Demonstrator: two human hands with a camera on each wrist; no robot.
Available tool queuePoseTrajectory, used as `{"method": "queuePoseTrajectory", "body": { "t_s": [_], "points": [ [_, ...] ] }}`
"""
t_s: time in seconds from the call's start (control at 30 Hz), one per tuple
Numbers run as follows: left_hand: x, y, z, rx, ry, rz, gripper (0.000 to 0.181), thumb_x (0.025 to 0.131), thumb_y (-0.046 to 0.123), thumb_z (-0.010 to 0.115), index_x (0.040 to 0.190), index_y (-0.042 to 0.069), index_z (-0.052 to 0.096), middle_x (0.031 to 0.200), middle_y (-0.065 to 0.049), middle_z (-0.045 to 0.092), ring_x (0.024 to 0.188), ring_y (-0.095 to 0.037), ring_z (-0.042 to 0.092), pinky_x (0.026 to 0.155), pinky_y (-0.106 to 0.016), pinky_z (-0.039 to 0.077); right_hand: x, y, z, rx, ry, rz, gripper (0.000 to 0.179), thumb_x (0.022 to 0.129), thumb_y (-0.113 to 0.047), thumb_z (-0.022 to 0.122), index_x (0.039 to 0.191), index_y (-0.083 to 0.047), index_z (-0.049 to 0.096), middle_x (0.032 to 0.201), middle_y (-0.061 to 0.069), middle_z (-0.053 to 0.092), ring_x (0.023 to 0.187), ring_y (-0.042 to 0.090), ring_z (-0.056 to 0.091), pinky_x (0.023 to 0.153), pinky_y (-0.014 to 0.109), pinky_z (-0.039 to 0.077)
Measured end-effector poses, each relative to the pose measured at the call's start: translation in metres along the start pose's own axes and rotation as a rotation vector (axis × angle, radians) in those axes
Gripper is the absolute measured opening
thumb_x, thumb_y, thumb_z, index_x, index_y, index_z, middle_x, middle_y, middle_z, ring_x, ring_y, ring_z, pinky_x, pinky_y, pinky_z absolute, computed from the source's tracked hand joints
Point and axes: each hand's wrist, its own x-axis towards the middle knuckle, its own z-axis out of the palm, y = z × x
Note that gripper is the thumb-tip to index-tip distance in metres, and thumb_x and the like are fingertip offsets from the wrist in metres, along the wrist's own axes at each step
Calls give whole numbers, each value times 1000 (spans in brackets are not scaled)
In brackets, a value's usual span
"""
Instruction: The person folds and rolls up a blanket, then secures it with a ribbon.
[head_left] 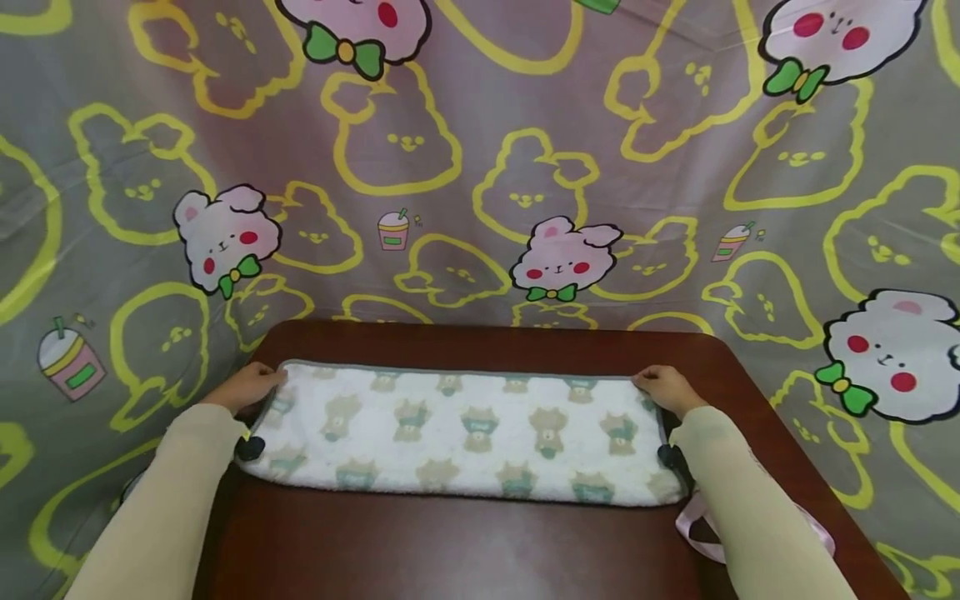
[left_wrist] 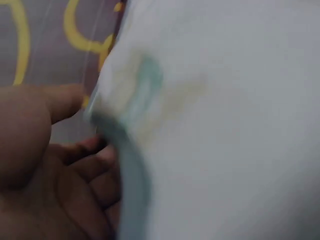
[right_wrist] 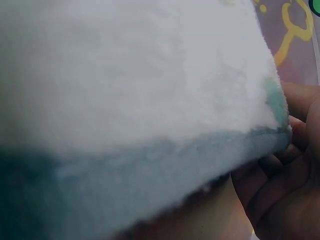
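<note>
A white fleecy towel [head_left: 480, 433] with brown bears and a grey-blue border lies folded in a long strip across the table. My left hand [head_left: 247, 386] pinches its far left corner. At the far right corner, my right hand [head_left: 667, 390] pinches the edge between thumb and fingers. In the left wrist view the left hand [left_wrist: 65, 165] is beside the grey-blue border [left_wrist: 132, 180], which looks blurred. The right wrist view has the right hand [right_wrist: 285, 180] around the corner of the towel [right_wrist: 165, 75], its fingers partly behind the cloth.
The dark brown table [head_left: 465, 550] has rounded far corners. A pink ribbon loop [head_left: 701, 533] lies at the right, partly under the right sleeve [head_left: 750, 500]. A patterned curtain [head_left: 450, 208] with rabbit faces hangs close behind and on both sides of the table.
</note>
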Motion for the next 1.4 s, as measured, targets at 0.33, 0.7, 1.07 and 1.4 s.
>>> {"method": "queuePoseTrajectory", "body": {
  "t_s": [0.33,0.7,1.07,1.4],
  "points": [
    [-69,-18,2,-26,-130,-42,48,97,38,58,111,-7,49,97,-17,55,88,-28,59,72,-45,52,-2,3,-2,103,20,16,41,102,-29,53,119,8,60,115,23,60,99,32,55,79,42,46],
    [-90,-25,5,-172,-316,-11,31,95,29,64,91,1,50,84,-9,59,77,-26,66,67,-40,55,-4,0,-6,101,-11,-7,34,101,-24,55,118,5,62,114,21,59,93,28,56,77,40,45],
    [-89,-40,5,-199,-232,23,51,91,15,69,118,-15,39,93,-11,55,84,-22,57,73,-41,54,-7,1,-1,102,16,27,28,99,-17,57,112,7,64,108,19,62,90,27,56,75,37,45],
    [-82,-38,-2,-180,-185,22,48,91,12,68,118,-15,39,90,-11,54,80,-23,57,69,-41,55,-7,0,1,60,31,16,26,98,-17,58,108,5,66,105,18,63,90,28,56,74,39,46]
  ]
}}
